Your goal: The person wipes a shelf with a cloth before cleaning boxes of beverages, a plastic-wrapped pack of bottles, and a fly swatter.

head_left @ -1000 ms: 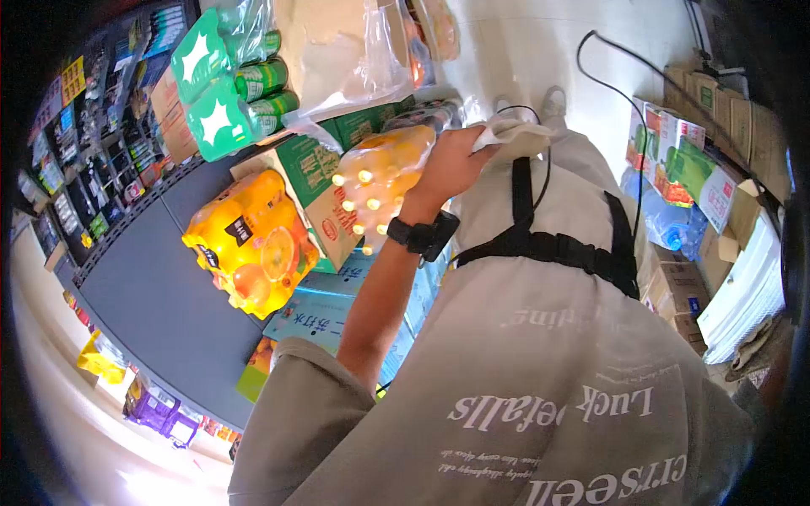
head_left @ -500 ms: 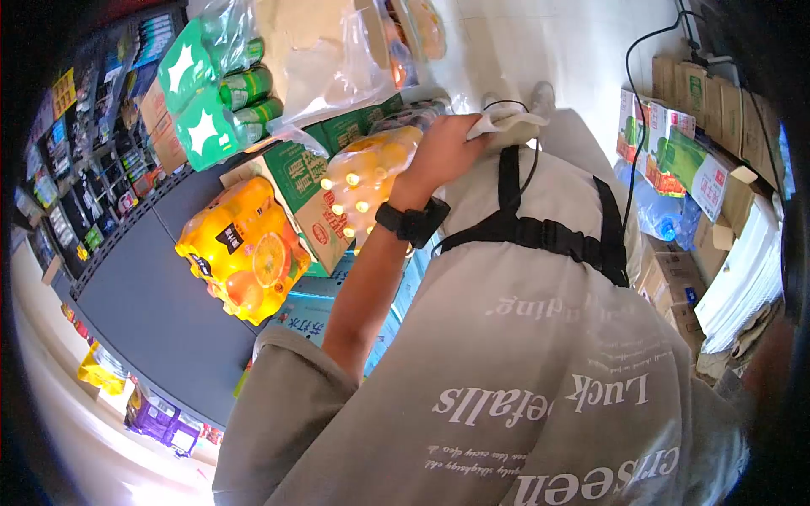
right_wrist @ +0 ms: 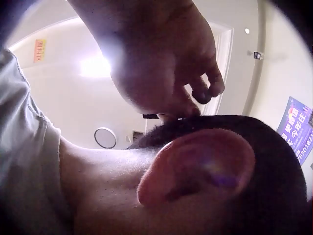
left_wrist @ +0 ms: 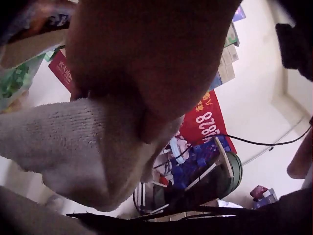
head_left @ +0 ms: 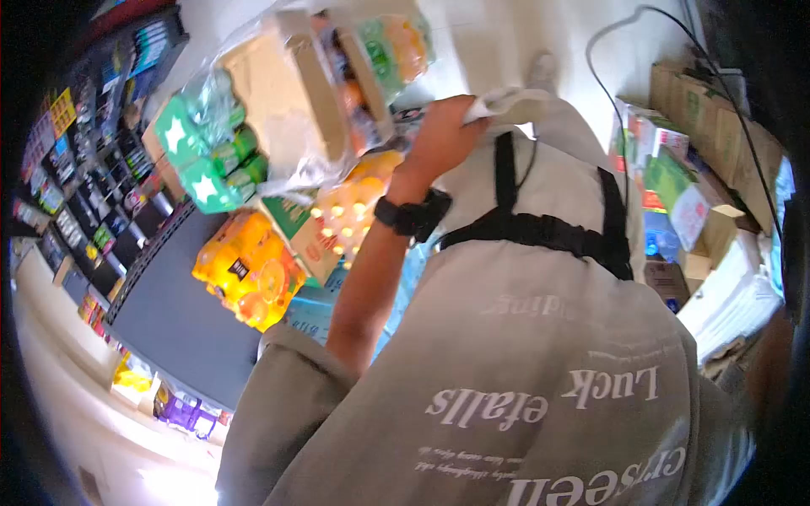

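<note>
My left hand (head_left: 443,139), with a dark watch (head_left: 413,215) at its wrist, grips a pale cloth (head_left: 508,104) in front of my body. In the left wrist view the ribbed, towel-like cloth (left_wrist: 68,142) hangs in folds below the thumb and fingers. My right hand (right_wrist: 164,63) is raised to the head, outside the head view. Its fingers are loosely bent and apart, the lower fingertips right at the dark hair (right_wrist: 274,147) above the ear (right_wrist: 200,166).
Left of me, an orange-juice pack (head_left: 251,271), a pack of yellow-capped bottles (head_left: 346,215) and green cans (head_left: 236,160) stand by a grey counter (head_left: 181,308). An open carton (head_left: 278,93) is beyond. Boxes (head_left: 688,190) and a black cable (head_left: 666,21) lie to the right.
The head view has shifted, bringing more of the open carton and another bottle pack into sight at the top. My left hand keeps hold of the cloth throughout.
</note>
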The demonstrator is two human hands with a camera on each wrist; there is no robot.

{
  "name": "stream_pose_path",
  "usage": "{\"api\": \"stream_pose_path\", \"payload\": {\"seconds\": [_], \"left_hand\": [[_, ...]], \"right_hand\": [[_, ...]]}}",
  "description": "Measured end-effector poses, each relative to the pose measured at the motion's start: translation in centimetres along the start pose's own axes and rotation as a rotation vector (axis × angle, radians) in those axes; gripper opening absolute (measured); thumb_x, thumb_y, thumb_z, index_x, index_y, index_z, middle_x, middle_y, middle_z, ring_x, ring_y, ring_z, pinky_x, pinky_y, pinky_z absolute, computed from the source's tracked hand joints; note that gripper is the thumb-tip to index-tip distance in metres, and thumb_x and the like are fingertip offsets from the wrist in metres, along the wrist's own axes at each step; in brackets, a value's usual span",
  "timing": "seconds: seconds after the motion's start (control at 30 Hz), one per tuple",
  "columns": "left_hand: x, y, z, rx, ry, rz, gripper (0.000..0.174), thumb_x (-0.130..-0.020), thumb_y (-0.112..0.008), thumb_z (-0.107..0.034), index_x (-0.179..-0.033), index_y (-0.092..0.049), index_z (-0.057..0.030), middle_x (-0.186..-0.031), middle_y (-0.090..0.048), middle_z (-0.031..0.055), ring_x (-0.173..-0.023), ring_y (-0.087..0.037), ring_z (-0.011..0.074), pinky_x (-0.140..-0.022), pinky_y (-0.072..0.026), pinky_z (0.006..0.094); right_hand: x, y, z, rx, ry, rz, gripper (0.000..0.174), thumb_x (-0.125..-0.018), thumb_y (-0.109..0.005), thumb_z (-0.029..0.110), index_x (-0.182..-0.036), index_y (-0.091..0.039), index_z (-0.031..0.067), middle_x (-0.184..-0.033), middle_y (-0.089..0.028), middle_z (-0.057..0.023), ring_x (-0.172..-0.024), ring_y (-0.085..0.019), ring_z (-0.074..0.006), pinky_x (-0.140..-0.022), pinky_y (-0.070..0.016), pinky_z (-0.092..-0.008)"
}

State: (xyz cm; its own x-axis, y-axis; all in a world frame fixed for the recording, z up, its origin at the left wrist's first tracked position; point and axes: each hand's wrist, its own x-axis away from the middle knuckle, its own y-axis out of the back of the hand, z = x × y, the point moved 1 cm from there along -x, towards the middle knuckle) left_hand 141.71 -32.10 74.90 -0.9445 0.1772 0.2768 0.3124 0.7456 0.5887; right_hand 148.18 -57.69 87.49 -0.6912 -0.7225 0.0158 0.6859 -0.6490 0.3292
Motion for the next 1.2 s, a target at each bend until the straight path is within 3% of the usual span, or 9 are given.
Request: {"api": "stream_pose_path", "payload": {"seconds": [0.13, 0.27, 0.37, 0.5, 0.63, 0.77, 0.8, 1.0, 1.2], "left_hand": [[-3.5, 2.9, -4.5, 0.256, 0.235, -0.013, 0.03, -0.093, -0.064, -0.02, -0.116, -0.064, -0.0003, -0.092, -0.07, 0.0066, -0.083, -0.059, 0.0104, -0.077, -0.0483, 0.029], [-5.5, 6.1, -7.0, 0.648, 0.273, -0.209, 0.026, -0.095, -0.063, -0.017, -0.116, -0.065, -0.0002, -0.098, -0.066, -0.0028, -0.089, -0.055, 0.0057, -0.08, -0.0465, 0.025], [-6.5, 8.2, -8.6, 1.045, 0.241, -0.428, 0.029, -0.095, -0.063, -0.018, -0.119, -0.063, -0.0014, -0.102, -0.066, -0.0024, -0.093, -0.055, 0.0061, -0.083, -0.046, 0.0252], [-9.2, 10.6, -8.3, 1.149, 0.157, -0.594, 0.034, -0.098, -0.059, -0.022, -0.126, -0.059, -0.001, -0.111, -0.065, 0.0009, -0.101, -0.055, 0.0086, -0.09, -0.0448, 0.0272], [-14.7, 14.3, -4.2, 1.168, 0.151, -0.507, 0.034, -0.1, -0.056, -0.023, -0.126, -0.058, -0.0007, -0.11, -0.064, 0.0, -0.101, -0.054, 0.0087, -0.09, -0.0433, 0.0266], [-20.6, 19.3, 0.9, 1.354, 0.153, -0.45, 0.035, -0.099, -0.057, -0.025, -0.124, -0.058, -0.0011, -0.106, -0.062, -0.0017, -0.098, -0.053, 0.0079, -0.088, -0.0437, 0.0268], [-19.5, 19.8, -1.3, 1.387, 0.199, -0.379, 0.035, -0.099, -0.057, -0.026, -0.125, -0.058, -0.0016, -0.106, -0.063, -0.0012, -0.097, -0.054, 0.0085, -0.088, -0.0439, 0.027], [-26.6, 25.0, 4.9, 1.276, 0.493, -0.608, 0.031, -0.096, -0.061, -0.021, -0.119, -0.061, -0.0004, -0.098, -0.066, 0.0004, -0.091, -0.057, 0.0085, -0.083, -0.0463, 0.0263], [-30.0, 27.6, 14.0, 0.936, 0.509, -0.608, 0.02, -0.086, -0.062, -0.004, -0.104, -0.067, 0.0018, -0.091, -0.071, 0.0048, -0.081, -0.063, 0.0139, -0.074, -0.0495, 0.0308]], "right_hand": [[-3.9, 8.1, -1.0, 0.07, 0.007, 0.075, 0.1, -0.076, -0.061, 0.072, -0.144, -0.038, 0.0027, -0.142, -0.047, -0.0135, -0.127, -0.047, -0.0251, -0.105, -0.0337, -0.0398], [-11.2, 14.5, -0.9, 0.127, 0.025, 0.178, 0.102, -0.075, -0.061, 0.074, -0.145, -0.037, 0.0028, -0.143, -0.047, -0.0133, -0.128, -0.047, -0.025, -0.106, -0.0332, -0.0398], [-18.0, 16.5, -0.4, 0.136, 0.039, 0.268, 0.104, -0.074, -0.061, 0.075, -0.146, -0.036, 0.003, -0.144, -0.046, -0.0131, -0.128, -0.046, -0.0249, -0.106, -0.0328, -0.0397], [-26.3, 14.6, -1.8, 0.017, -0.057, 0.461, 0.107, -0.073, -0.061, 0.076, -0.147, -0.035, 0.0031, -0.144, -0.046, -0.0129, -0.129, -0.046, -0.0247, -0.107, -0.0323, -0.0396], [-34.0, 11.5, -6.7, -0.09, -0.342, 0.715, 0.109, -0.068, -0.074, 0.067, -0.148, -0.032, 0.0055, -0.145, -0.044, -0.0105, -0.135, -0.04, -0.0236, -0.111, -0.0272, -0.0415], [-42.4, 10.4, -11.6, -0.232, -0.352, 0.65, 0.11, -0.065, -0.082, 0.058, -0.147, -0.034, 0.0031, -0.143, -0.046, -0.0116, -0.134, -0.041, -0.0239, -0.113, -0.0271, -0.039], [-40.0, 11.5, -8.8, -0.334, -0.408, 0.597, 0.11, -0.064, -0.083, 0.057, -0.146, -0.035, 0.0017, -0.142, -0.047, -0.0123, -0.134, -0.042, -0.0238, -0.113, -0.0276, -0.0379], [-47.9, 9.7, -14.3, -0.392, -0.771, 0.596, 0.079, -0.068, -0.086, 0.02, -0.133, -0.049, -0.0065, -0.118, -0.063, -0.0101, -0.11, -0.058, -0.0181, -0.099, -0.0432, -0.0299], [-56.0, 5.2, -20.9, -0.341, -0.662, 0.712, 0.081, -0.069, -0.085, 0.019, -0.137, -0.046, -0.004, -0.127, -0.059, -0.0123, -0.116, -0.056, -0.022, -0.104, -0.0405, -0.0325]]}}
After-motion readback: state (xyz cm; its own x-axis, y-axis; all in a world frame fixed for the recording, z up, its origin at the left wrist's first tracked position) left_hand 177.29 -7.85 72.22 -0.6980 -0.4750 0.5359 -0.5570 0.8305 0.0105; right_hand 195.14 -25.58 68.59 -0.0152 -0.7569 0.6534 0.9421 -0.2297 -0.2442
